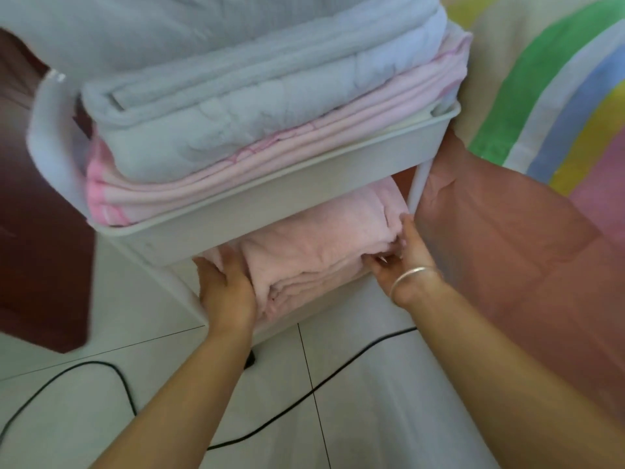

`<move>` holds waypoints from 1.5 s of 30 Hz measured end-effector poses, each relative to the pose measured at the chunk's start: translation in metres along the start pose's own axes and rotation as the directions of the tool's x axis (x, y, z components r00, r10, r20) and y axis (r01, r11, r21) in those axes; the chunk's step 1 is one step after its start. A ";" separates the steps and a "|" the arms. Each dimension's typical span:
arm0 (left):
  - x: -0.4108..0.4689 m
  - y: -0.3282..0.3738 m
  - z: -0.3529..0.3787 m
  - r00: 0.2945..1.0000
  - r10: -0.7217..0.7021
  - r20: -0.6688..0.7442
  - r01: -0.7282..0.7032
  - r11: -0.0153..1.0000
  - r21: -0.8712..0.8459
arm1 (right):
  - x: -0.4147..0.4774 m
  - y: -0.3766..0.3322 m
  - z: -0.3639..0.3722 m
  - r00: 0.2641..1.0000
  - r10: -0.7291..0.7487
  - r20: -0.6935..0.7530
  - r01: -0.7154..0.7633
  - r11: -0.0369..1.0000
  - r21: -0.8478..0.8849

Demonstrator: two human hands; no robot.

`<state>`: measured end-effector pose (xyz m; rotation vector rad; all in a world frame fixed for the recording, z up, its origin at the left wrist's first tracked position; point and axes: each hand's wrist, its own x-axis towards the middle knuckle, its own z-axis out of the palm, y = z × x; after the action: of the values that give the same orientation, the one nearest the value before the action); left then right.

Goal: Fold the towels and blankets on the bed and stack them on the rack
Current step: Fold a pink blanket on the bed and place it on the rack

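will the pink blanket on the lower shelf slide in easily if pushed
Probably not as a block: the pink blanket looks soft, with loose rolled folds in front, so it should squash and bunch. Bulky, yet likely light. Its top may drag on the upper tray close above.

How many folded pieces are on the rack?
3: a white quilted blanket atop the upper tray, a pink blanket under it, and a pink towel on the lower shelf between the left hand and right hand. The pink layers may hide more.
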<state>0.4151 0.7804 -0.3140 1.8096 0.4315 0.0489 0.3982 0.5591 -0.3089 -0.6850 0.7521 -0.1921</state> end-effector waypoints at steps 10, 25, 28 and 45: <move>-0.046 0.037 -0.139 0.994 -0.105 0.016 0.105 0.947 -0.304 | -0.103 0.030 0.035 0.992 -0.040 -0.119 -0.011 0.918 -0.397; 0.000 0.187 -0.149 0.967 -0.072 0.243 0.123 0.972 -0.200 | -0.199 0.039 0.144 0.985 0.082 0.151 -0.019 0.926 -0.378; 0.003 0.189 -0.153 0.953 -0.097 0.287 0.149 0.975 -0.167 | -0.197 0.043 0.143 0.992 0.090 0.089 -0.040 0.888 -0.457; -0.092 0.138 -0.252 0.940 -0.277 0.200 0.323 0.910 -0.259 | -0.302 0.036 0.121 0.929 0.318 0.188 -0.090 0.689 -0.719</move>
<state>0.3021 0.9543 -0.0947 1.4309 0.5556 -0.2362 0.2598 0.7667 -0.0972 -1.3192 0.5873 0.4400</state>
